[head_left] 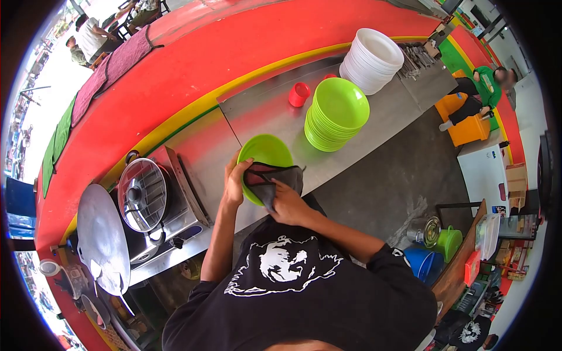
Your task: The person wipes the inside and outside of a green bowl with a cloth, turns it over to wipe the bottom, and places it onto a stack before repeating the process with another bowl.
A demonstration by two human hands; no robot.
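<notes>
A green bowl (266, 149) is held tilted in front of my chest, over the edge of the metal counter. My left hand (235, 181) grips its left rim. A dark cloth (284, 177) with a reddish patch lies over the bowl's inside, and my right hand (287, 205) holds its lower part. To the right on the counter stands a tall stack of green bowls (336, 114), with a red cup (299, 94) beside it. Behind them is a stack of white plates (372, 61).
On the left, a stove holds a glass-lidded pot (142, 194), next to a large metal lid or pan (103, 240). Cutlery (417, 60) lies at the counter's far end. A person in green (487, 88) sits at upper right. A blue bucket (422, 264) stands at lower right.
</notes>
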